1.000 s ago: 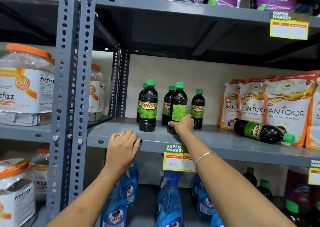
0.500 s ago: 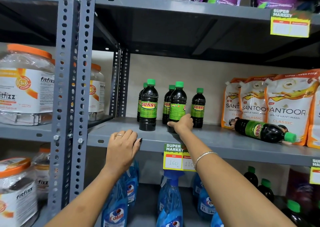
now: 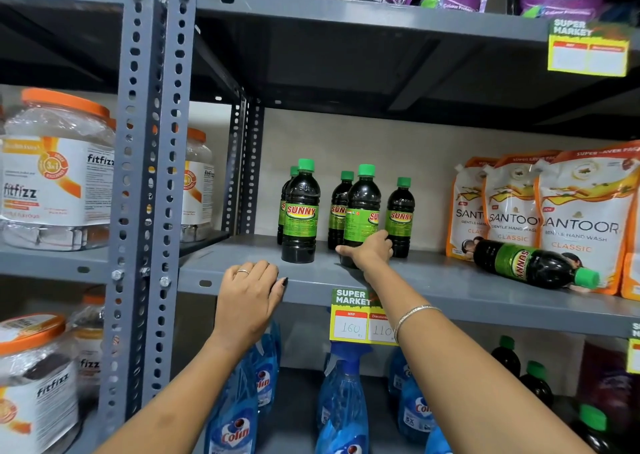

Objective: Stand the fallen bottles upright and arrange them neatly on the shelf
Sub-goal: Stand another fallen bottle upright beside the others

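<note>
Your right hand (image 3: 370, 251) wraps the base of an upright dark green-capped plastic bottle (image 3: 362, 211); your left hand (image 3: 247, 294) rests flat, empty, on the grey metal shelf (image 3: 433, 280). The fallen dark bottle (image 3: 533, 264), right of that one, looks full, heavy and slick, so grip its labelled waist.

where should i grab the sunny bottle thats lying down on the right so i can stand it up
Grip the fallen bottle around its labelled mid-body, coming from the front of the shelf. It lies on its side, green cap pointing right and toward you, its back against the Santoor pouches, so only the front and top are free. The right hand, now on an upright bottle, is probably nearer.
</note>
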Motion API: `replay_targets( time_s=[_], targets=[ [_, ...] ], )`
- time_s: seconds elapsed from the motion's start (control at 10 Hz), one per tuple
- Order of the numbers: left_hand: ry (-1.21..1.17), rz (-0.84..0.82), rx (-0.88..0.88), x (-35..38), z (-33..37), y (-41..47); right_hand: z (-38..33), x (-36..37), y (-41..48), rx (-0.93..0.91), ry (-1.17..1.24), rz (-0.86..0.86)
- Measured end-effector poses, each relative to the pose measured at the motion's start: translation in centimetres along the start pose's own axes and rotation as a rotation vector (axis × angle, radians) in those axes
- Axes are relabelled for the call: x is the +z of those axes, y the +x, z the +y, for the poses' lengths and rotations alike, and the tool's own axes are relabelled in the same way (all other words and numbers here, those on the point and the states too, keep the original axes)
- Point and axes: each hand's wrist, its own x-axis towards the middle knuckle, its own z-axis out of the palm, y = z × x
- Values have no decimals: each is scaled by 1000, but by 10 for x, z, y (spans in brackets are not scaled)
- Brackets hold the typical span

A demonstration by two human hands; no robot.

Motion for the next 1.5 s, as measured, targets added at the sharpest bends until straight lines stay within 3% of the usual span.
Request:
replay_targets(
  time_s=[0.2, 0.5, 1.3, 1.5],
  targets=[
    [-5, 0, -10, 1, 0, 0, 3, 2, 5, 0, 157, -53],
    [-16, 1, -11, 0, 0, 0, -1, 0, 0, -31, 8, 41],
    [-22, -27, -47, -4, 2, 1, 1, -9, -7, -34, -36, -26],
    [-179, -43, -58, -12, 49, 20, 14, -52, 8, -71, -100, -41]
  ],
)
